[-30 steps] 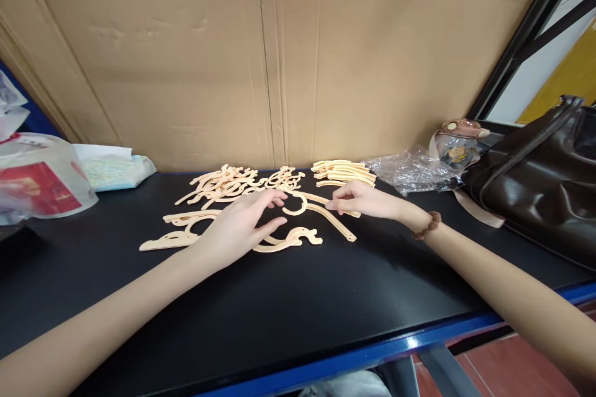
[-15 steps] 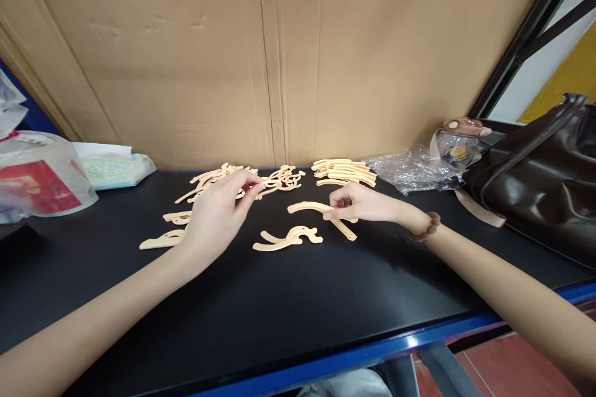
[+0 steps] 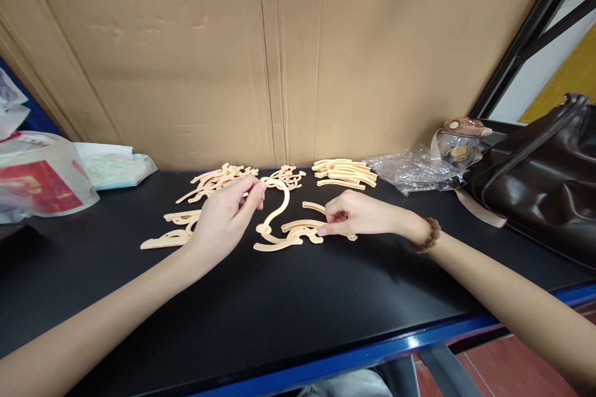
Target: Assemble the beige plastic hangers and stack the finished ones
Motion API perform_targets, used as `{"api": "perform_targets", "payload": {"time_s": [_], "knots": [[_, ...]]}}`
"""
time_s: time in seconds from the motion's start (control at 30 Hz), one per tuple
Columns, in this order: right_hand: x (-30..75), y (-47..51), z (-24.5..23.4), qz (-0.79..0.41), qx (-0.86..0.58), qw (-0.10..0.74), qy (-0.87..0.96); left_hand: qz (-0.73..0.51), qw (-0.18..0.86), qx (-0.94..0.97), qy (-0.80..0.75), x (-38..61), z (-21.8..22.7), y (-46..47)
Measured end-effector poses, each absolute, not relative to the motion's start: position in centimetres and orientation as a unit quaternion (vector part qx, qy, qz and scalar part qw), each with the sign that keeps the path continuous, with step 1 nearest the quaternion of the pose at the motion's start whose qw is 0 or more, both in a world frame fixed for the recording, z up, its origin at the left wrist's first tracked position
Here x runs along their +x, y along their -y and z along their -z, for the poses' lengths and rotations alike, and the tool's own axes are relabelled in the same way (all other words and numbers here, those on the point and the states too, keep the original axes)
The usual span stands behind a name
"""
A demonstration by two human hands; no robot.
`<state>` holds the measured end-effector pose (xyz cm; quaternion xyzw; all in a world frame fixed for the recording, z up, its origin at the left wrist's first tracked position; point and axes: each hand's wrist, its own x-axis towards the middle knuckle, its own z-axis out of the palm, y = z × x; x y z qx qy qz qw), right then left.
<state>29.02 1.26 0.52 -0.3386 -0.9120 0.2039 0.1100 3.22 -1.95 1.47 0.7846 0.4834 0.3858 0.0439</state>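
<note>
A pale hook [image 3: 285,201], smooth and bent like a question mark, is up over the tabletop [image 3: 279,310], its top end pinched in the left hand [image 3: 223,208]. The right hand [image 3: 354,214] is closed on a curved bar [image 3: 302,223] beside it — both are in hand but not joined. Behind them lie a messy heap [image 3: 222,177] and a stack of bars [image 3: 344,172] — so plenty looks left to do.

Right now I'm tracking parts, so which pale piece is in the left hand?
The hook pinched by the left hand. Its deep bend sets it apart from the gently curved strips by the right hand.
</note>
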Motion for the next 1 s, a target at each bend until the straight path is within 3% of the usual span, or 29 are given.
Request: {"api": "perform_targets", "payload": {"time_s": [0.37,0.5,0.67,0.8,0.9,1.0], "knots": [[28.2,-0.4,-0.8,-0.134,-0.339,0.139,0.921,-0.353,0.094,0.795,-0.485,3.8,-0.9,2.3],[27.0,0.8,-0.7,-0.303,-0.321,0.222,0.87,-0.355,0.163,0.782,-0.485,4.8,-0.6,3.1],[25.7,1.8,-0.1,-0.468,-0.306,0.249,0.79,-0.337,0.2,0.791,-0.47,5.1,-0.2,3.2],[25.9,0.9,0.0,-0.506,-0.305,0.304,0.747,-0.304,0.127,0.828,-0.453,4.3,0.0,2.3],[26.7,-0.4,0.0,-0.477,-0.338,0.378,0.718,-0.248,0.008,0.874,-0.418,3.6,0.4,1.5],[27.6,-1.6,0.4,-0.448,-0.367,0.424,0.696,-0.188,-0.041,0.909,-0.371,3.2,0.8,0.9]]}}
